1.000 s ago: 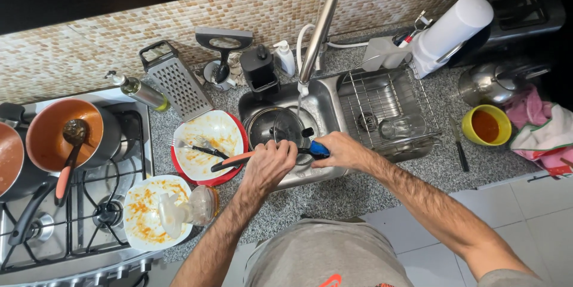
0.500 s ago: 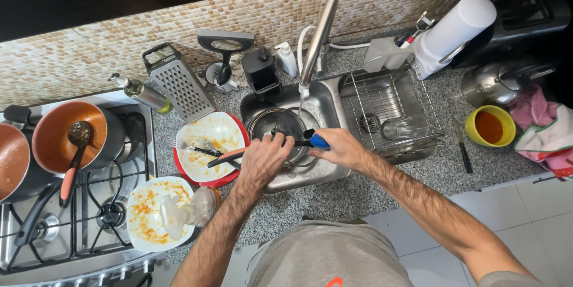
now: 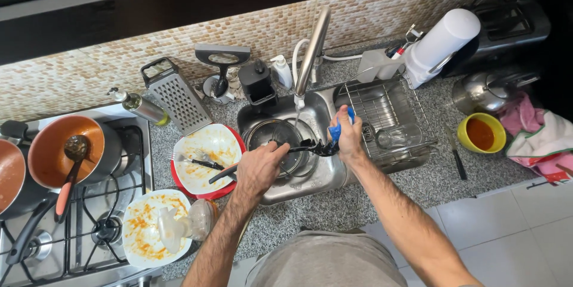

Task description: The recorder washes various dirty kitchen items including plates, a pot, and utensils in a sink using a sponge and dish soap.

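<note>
Clearly stiff and light, the black plastic utensil (image 3: 298, 147) (a slotted spoon or spatula, I cannot tell which) lies level over the steel sink (image 3: 325, 173) beneath the faucet (image 3: 311, 51), wet and probably slippery, so its long handle looks the surest place to grip. Left hand (image 3: 259, 167) has its fingers curled tight round that handle, while right hand (image 3: 347, 135) pinches a blue sponge (image 3: 336, 127) against the dark head. A metal pot (image 3: 277, 141) sits below, with a dirty white plate (image 3: 206, 159) just beside the basin and a dish rack (image 3: 385, 120) on the other side.
</note>
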